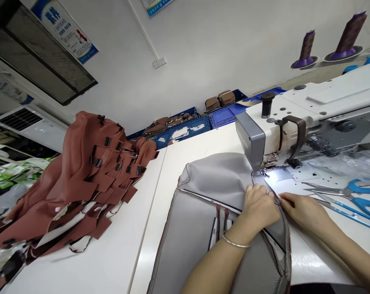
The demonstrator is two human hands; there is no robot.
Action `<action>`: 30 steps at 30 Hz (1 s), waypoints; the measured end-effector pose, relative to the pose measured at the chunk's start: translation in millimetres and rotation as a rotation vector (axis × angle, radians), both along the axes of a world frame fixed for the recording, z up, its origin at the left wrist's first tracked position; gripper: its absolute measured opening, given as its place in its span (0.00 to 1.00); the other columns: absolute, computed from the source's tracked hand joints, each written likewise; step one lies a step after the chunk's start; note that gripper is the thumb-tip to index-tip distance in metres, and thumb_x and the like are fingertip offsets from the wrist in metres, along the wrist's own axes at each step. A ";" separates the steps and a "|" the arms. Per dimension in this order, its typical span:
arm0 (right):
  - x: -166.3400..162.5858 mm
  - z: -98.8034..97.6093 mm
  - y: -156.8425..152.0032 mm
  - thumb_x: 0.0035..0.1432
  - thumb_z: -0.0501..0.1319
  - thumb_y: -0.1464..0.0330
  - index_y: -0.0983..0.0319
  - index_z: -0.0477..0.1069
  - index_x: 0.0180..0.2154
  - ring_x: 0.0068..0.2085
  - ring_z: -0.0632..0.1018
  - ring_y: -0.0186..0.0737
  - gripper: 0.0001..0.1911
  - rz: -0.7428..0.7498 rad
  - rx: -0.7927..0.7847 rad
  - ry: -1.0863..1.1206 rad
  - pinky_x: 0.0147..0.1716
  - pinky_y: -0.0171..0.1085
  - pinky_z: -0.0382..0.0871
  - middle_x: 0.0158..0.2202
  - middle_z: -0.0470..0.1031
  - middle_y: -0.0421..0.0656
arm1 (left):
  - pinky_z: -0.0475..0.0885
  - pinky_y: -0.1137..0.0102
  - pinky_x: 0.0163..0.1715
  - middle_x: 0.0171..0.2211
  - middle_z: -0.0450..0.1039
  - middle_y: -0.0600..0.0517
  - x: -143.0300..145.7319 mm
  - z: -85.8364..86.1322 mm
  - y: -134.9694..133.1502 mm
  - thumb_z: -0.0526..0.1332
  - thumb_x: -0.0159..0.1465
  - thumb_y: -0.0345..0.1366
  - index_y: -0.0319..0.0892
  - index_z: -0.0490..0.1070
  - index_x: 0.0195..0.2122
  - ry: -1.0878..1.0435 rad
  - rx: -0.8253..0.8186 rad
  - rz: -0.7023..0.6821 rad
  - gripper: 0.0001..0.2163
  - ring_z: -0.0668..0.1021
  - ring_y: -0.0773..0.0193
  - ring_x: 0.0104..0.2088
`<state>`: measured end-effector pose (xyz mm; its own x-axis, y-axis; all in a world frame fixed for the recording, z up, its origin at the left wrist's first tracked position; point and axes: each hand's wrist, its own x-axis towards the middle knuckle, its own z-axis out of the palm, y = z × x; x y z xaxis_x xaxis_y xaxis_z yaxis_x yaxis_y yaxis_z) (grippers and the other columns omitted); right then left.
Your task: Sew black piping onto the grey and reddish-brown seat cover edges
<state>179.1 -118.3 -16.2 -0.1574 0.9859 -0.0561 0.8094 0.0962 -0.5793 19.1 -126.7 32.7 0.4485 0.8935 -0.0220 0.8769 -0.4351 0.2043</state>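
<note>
A grey-backed cover (191, 224) with reddish-brown seam edges and black strips lies on the white table, its far edge under the head of the sewing machine (250, 141). My left hand (260, 206), a bangle at its wrist, has its fingers curled down onto the cover just in front of the lit needle area. Beside it, my right hand (301, 210) pinches the cover's right-hand edge between thumb and fingers. The fingertips of both hands are partly hidden in the folds.
Blue-handled scissors (350, 190) lie right of my right hand, by another blue-handled tool (350, 210). A heap of reddish-brown covers (89, 175) with black clips fills the left. Blue crates (185, 132) stand behind the table; thread cones (307, 47) rise at upper right.
</note>
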 end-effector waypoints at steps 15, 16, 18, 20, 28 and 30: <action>13.8 -12.4 4.6 0.57 0.47 0.64 0.60 0.72 0.41 0.30 0.75 0.42 0.18 -0.143 0.270 0.017 0.26 0.37 0.62 0.32 0.76 0.43 | 0.73 0.66 0.44 0.40 0.75 0.45 -35.6 -2.3 29.0 0.52 0.59 0.24 0.35 0.74 0.49 -0.468 -0.280 0.091 0.19 0.75 0.61 0.38; 13.4 -12.4 3.1 0.58 0.47 0.65 0.59 0.73 0.41 0.31 0.75 0.42 0.18 -0.114 0.298 0.024 0.26 0.37 0.62 0.33 0.76 0.43 | 0.73 0.67 0.43 0.39 0.75 0.46 -36.4 -2.4 29.9 0.52 0.60 0.25 0.35 0.74 0.49 -0.471 -0.284 0.099 0.19 0.75 0.61 0.37; 10.8 -12.1 -0.1 0.58 0.47 0.65 0.58 0.75 0.39 0.31 0.75 0.43 0.19 -0.061 0.346 0.030 0.24 0.38 0.61 0.33 0.75 0.43 | 0.74 0.67 0.41 0.38 0.75 0.47 -35.3 -3.1 29.7 0.52 0.60 0.25 0.36 0.75 0.49 -0.472 -0.285 0.109 0.18 0.75 0.62 0.35; 7.1 -11.8 -3.4 0.59 0.47 0.66 0.58 0.75 0.36 0.30 0.75 0.42 0.18 0.001 0.385 0.046 0.24 0.38 0.62 0.30 0.74 0.42 | 0.73 0.66 0.43 0.37 0.74 0.48 -30.6 -3.3 26.7 0.52 0.60 0.25 0.38 0.75 0.49 -0.468 -0.274 0.115 0.19 0.74 0.61 0.36; 6.7 -12.2 -6.8 0.62 0.48 0.65 0.61 0.71 0.40 0.28 0.76 0.38 0.15 -0.051 0.544 0.089 0.28 0.37 0.67 0.30 0.76 0.40 | 0.66 0.61 0.45 0.36 0.68 0.46 1.6 -1.6 0.6 0.53 0.63 0.31 0.38 0.74 0.42 0.066 0.041 -0.047 0.12 0.69 0.56 0.42; 5.7 -12.4 -1.4 0.63 0.50 0.61 0.63 0.71 0.41 0.26 0.76 0.41 0.15 -0.107 0.556 0.046 0.23 0.38 0.64 0.28 0.75 0.41 | 0.64 0.61 0.44 0.35 0.67 0.45 5.4 -3.6 -3.1 0.50 0.66 0.31 0.36 0.74 0.40 0.098 0.109 -0.051 0.12 0.68 0.56 0.41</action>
<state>184.9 -119.7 -28.6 -0.0446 0.8758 0.4807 0.8066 0.3155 -0.4999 24.4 -129.8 29.1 0.4938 0.8691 0.0276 0.8665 -0.4945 0.0680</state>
